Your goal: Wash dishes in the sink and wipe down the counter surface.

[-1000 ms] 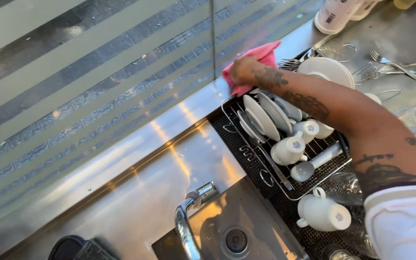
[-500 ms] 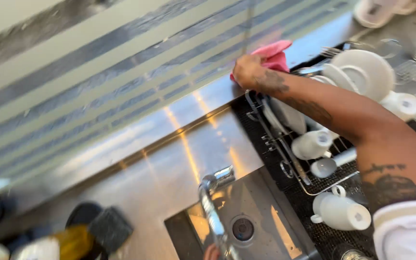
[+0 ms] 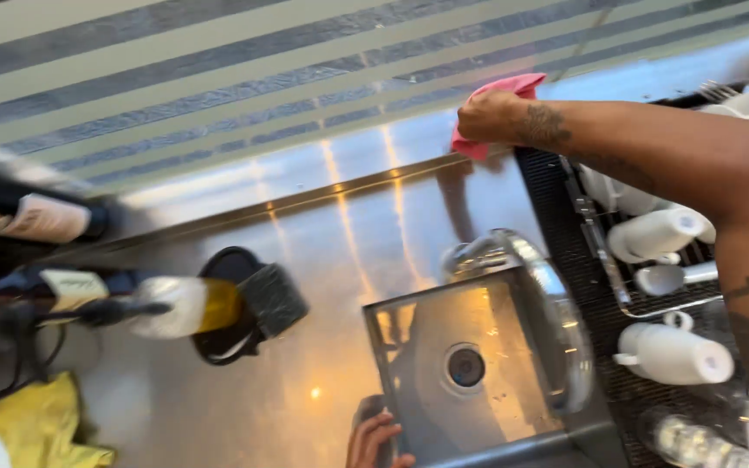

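Note:
My right hand (image 3: 489,116) reaches far out and presses a pink cloth (image 3: 498,106) against the steel upstand at the back of the counter, beside the dish rack. The tattooed forearm crosses above the rack. My left hand (image 3: 376,440) rests at the bottom edge, fingers curled on the front left corner of the small steel sink (image 3: 409,364). The curved tap (image 3: 548,303) arches over the sink's right side.
A wire dish rack (image 3: 604,260) on a black mat holds white cups and plates at right. Bottles (image 3: 54,217) lie blurred at left, with a clear bottle of yellow liquid (image 3: 188,305), a black sponge on a black dish (image 3: 266,299) and a yellow cloth (image 3: 36,425).
The view has swung left, bringing the bottles, sponge and yellow cloth into sight. My right hand has slid the pink cloth left along the back wall, off the rack corner.

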